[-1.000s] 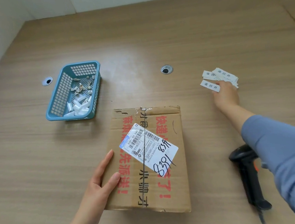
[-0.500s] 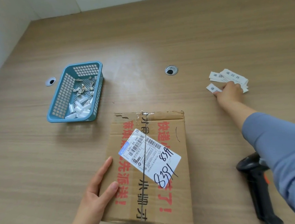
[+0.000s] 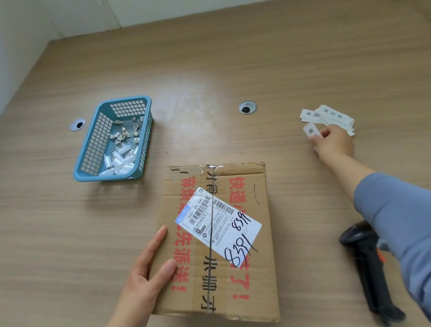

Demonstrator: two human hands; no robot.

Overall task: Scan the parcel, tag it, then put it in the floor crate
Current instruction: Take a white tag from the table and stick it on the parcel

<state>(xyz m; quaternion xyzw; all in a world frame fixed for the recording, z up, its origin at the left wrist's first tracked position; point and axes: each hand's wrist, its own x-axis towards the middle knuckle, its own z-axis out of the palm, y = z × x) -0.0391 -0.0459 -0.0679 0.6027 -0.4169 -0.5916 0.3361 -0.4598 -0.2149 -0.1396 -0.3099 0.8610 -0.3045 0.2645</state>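
One parcel (image 3: 220,243), a flat brown cardboard box, lies on the wooden surface (image 3: 228,72), and every place here is told from it. It looks stiff but a bit worn, with a torn far edge, and I think it is light enough for two hands, best held by its left and right sides so the flaps do not bend. One white label (image 3: 218,225) with bar codes is stuck on its top. The left hand (image 3: 146,277) rests flat on the parcel's near left edge, with the fingers (image 3: 154,248) spread and the thumb on top, pinching nothing. Far to the right of the parcel, the right hand (image 3: 333,145) reaches into a small pile of paper tags (image 3: 332,116); its fingers seem to pinch one tag (image 3: 311,130), though I cannot see the tips well. The tags overlap, so I cannot count them exactly; there are at least three. The tags are thin and floppy, so peeling off just one may be fiddly. One black scanner (image 3: 369,267) lies on the surface to the right of the parcel, near its close end. One blue basket (image 3: 144,125) with little white scraps sits beyond the parcel's far left corner. Two round holes (image 3: 247,107) are in the surface beyond the parcel. No floor crate shows.
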